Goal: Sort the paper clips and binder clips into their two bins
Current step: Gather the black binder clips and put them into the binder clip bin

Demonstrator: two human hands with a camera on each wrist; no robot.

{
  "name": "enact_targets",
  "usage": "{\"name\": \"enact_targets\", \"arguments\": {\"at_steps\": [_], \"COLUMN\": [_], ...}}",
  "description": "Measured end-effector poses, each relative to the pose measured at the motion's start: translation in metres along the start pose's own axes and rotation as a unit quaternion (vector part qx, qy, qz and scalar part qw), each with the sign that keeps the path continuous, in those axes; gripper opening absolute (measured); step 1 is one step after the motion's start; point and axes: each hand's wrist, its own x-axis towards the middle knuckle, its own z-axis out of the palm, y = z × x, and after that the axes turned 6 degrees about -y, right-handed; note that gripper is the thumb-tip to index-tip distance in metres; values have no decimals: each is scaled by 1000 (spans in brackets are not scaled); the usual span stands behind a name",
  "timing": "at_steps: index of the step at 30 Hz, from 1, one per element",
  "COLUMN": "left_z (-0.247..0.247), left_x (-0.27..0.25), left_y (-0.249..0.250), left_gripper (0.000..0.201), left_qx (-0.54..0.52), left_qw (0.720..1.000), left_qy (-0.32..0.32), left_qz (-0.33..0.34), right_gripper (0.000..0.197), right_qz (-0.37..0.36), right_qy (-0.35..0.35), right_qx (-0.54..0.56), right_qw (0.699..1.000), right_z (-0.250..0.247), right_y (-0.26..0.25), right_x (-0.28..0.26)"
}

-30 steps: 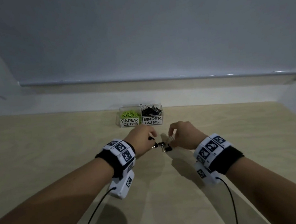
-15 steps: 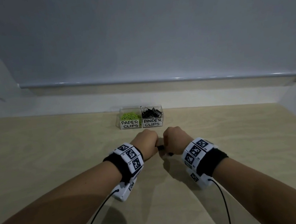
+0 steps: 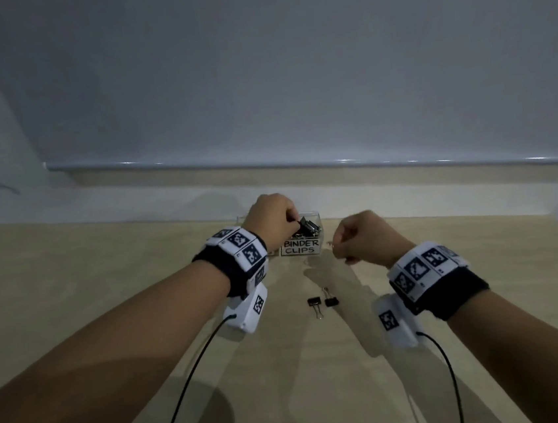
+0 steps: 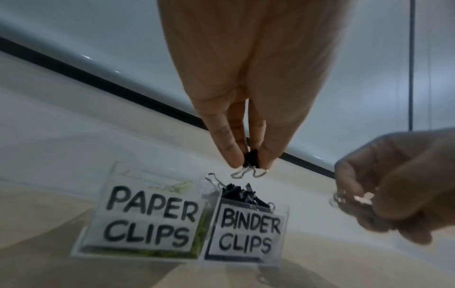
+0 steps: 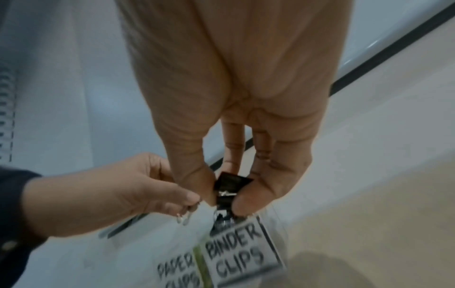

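Wide bare table (image 3: 106, 281) on both sides — easy passage. Dead centre, two loose binder clips (image 3: 322, 305) lie near; the two bins (image 3: 309, 216) sit far, by the wall, the binder-clip one heaped past its rim.

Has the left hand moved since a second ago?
Yes. The left hand went forward from the table's middle to above the binder clip bin.

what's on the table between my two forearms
Two black binder clips lie close together on the bare wooden table, nearer than the binder clips bin. The head view shows it.
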Motion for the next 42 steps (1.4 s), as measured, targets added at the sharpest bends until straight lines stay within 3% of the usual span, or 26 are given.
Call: {"name": "enact_targets", "arguments": {"at_steps": [7, 10, 14, 18, 21, 24, 26, 28, 34, 38, 42], "left_z": [24, 29, 24, 12, 16, 35, 46, 51, 46, 34, 18], "left_x": [44, 50, 44, 18, -18, -49, -55, -57, -67, -81, -72], "left_y": [-4, -8, -13, -14, -9, -2, 1, 4, 0, -12, -17], "left_gripper": [17, 21, 40, 26, 12, 23, 33, 34, 13, 17, 19], "left_qx": [52, 63, -1, -30, -10, 36, 93, 135, 191, 185, 99], "left_qw": [998, 996, 999, 999, 997, 976, 957, 943, 941, 951, 980], "left_qy": [-22, -34, -17, 8, -76, -212, -262, -285, -265, -234, -167], "left_qz": [-34, -43, -43, -14, 15, 41, 83, 104, 92, 74, 41], "right_gripper": [8, 10, 10, 16, 8, 15, 17, 20, 39, 13, 8], "right_qz": [-39, -44, -36, -52, -73, -54, -35, -31, -18, -21, -47], "right_qy": [106, 109, 107, 94, 70, -54, -133, -156, -123, -116, -59], "right_qx": [-23, -89, -136, -135, -184, -224, -262, -296, -304, -287, -209], "right_qw": [993, 989, 984, 985, 978, 972, 955, 942, 944, 951, 975], "right_z": [-9, 7, 17, 7, 1, 11, 22, 35, 50, 44, 25], "right_y": [-32, -28, -19, -22, -21, -14, -9, -6, 6, 6, -1], "right_x": [71, 92, 102, 82, 47, 7, -11, -24, -30, -33, -26]}}
